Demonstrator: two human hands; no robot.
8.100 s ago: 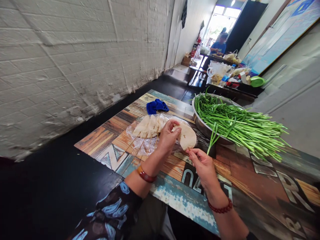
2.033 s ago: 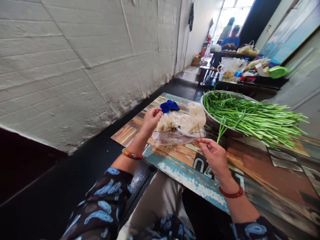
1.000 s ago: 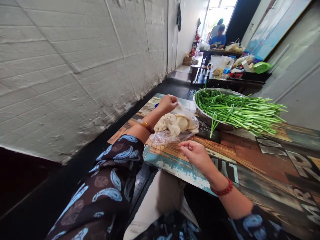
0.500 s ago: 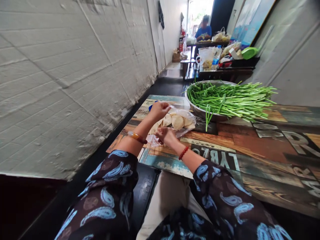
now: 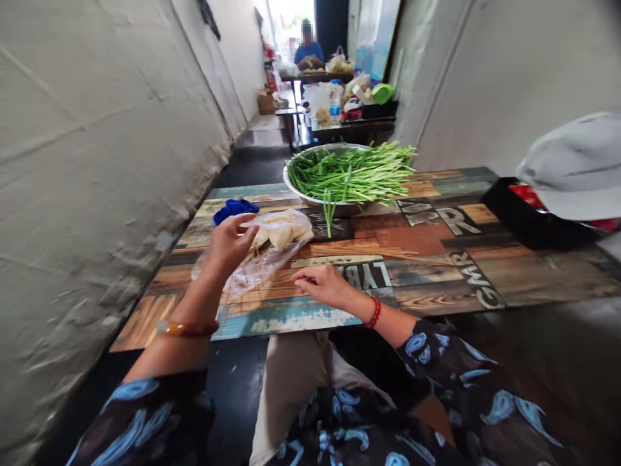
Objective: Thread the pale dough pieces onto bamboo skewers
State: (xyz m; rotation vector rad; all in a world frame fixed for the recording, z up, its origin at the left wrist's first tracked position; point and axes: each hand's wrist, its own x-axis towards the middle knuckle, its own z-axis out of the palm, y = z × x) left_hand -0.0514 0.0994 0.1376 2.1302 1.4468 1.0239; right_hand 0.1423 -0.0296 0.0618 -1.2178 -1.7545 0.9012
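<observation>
A clear plastic bag of pale, flat round slices lies on the table's left part, its loose film spread toward me. My left hand is at the bag's left edge, thumb and fingers curved with a gap between them; whether film touches the fingertips is unclear. To the right of the bag, my right hand hovers low over the table with its fingers curled together. Whatever it may pinch is too small to make out. Thin wooden sticks lie on the table beyond it.
Behind the bag sits a metal bowl heaped with long green stalks. A blue cloth is at the left. On the right, a white cap rests over a black container. A person sits at a far table.
My view has turned right, bringing the cap into sight. My hands have moved apart: the left stays beside the bag, and the right has drawn away from it to the right.
</observation>
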